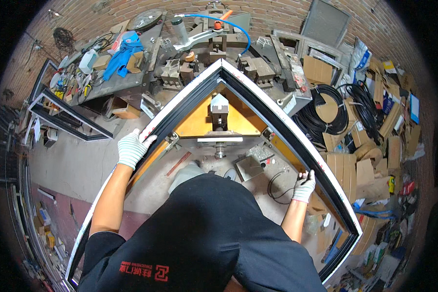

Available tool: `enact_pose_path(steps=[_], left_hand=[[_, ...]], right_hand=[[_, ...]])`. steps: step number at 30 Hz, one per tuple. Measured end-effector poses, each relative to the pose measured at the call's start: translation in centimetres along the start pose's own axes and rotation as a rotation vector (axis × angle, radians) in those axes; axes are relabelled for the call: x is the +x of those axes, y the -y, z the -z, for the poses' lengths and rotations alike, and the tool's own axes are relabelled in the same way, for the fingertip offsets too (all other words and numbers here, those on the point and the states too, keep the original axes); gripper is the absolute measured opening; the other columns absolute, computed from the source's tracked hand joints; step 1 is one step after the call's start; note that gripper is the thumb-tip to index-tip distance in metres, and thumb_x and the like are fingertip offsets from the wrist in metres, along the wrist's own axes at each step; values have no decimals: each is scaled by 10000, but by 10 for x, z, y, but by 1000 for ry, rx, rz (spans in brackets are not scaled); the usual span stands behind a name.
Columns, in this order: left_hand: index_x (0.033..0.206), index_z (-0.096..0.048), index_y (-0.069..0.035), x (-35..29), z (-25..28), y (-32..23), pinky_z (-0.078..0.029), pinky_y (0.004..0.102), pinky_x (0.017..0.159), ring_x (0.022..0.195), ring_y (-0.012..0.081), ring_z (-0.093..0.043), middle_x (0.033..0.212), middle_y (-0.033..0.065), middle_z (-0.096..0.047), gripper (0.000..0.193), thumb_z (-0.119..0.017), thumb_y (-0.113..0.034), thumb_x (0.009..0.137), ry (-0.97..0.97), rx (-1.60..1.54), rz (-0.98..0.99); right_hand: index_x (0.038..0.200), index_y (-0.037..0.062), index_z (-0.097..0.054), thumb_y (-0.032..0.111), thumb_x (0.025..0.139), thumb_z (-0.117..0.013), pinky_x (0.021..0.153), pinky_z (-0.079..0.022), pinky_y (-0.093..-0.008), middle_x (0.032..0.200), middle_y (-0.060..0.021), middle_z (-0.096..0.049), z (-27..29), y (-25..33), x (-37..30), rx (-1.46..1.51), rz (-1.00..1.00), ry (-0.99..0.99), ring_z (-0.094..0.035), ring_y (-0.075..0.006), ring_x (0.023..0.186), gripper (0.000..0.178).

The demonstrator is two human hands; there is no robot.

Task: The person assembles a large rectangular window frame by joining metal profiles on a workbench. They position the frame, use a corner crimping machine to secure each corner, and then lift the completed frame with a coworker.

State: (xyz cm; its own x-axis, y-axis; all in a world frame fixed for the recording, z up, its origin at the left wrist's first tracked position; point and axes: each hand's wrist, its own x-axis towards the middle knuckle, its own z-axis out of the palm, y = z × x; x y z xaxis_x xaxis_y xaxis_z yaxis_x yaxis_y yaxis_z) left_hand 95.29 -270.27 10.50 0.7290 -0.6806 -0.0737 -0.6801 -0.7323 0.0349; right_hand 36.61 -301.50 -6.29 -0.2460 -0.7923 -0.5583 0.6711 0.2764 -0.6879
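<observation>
A large window frame (pixel 270 108), white outside and black inside, surrounds my body. Its far corner rests at a metal machine (pixel 175 73) with dark clamp blocks. My left hand (pixel 134 147), in a pale striped glove, grips the frame's left side with the thumb over the top. On the right side, my right hand (pixel 304 186), gloved too, has its fingers curled at the inner edge of the frame. Inside the corner stands a metal block (pixel 219 108) on the machine's yellow plate (pixel 194 124). The frame's near parts are hidden by my body.
A bench (pixel 131 87) with tools and a blue cloth (pixel 124 54) stands at the far left. Beside it leans another dark frame (pixel 78 127). Black hose coils (pixel 328 117) and cardboard (pixel 318 70) crowd the right. A metal box (pixel 248 168) and thin cable (pixel 272 191) lie on the floor.
</observation>
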Motion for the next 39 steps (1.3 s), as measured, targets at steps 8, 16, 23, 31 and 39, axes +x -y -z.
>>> enact_pose_path(steps=[8,16,23,31,39], left_hand=[[927,-684,-53,5,-20,5,-570,511,788,862,445,-736,866,246,-744,723,-695,-773,866,31,-1,68],[924,-690,-56,13,-32,6,-576,500,758,823,431,-738,843,228,-746,711,-692,-766,875,34,12,56],[952,-711,-57,15,-41,12,-579,501,755,833,420,-746,860,218,-753,697,-716,-749,866,55,19,58],[981,-729,-58,7,-34,-1,-580,498,759,845,423,-750,871,225,-758,659,-758,-704,852,150,7,122],[1025,-744,-84,2,-44,0,-576,519,767,843,438,-744,865,222,-757,563,-814,-611,842,160,-106,122]], right_hand=[[981,108,-666,349,1070,-682,600,-448,-332,754,-16,-631,-8,-9,14,-169,-133,33,-516,-139,568,257],[1164,1,-723,256,941,-826,844,-580,-408,975,-131,-749,-99,87,-25,-1426,1295,575,-708,-278,852,354],[1154,16,-736,479,796,-907,866,-570,-468,963,-206,-756,-116,81,-19,-1993,941,358,-727,-405,939,610],[1050,52,-739,454,760,-926,802,-544,-481,846,-158,-717,-81,81,-14,-2034,1000,315,-690,-389,846,530],[1093,26,-713,435,746,-937,854,-524,-495,902,-191,-705,-62,72,-14,-2035,1029,335,-672,-399,901,581]])
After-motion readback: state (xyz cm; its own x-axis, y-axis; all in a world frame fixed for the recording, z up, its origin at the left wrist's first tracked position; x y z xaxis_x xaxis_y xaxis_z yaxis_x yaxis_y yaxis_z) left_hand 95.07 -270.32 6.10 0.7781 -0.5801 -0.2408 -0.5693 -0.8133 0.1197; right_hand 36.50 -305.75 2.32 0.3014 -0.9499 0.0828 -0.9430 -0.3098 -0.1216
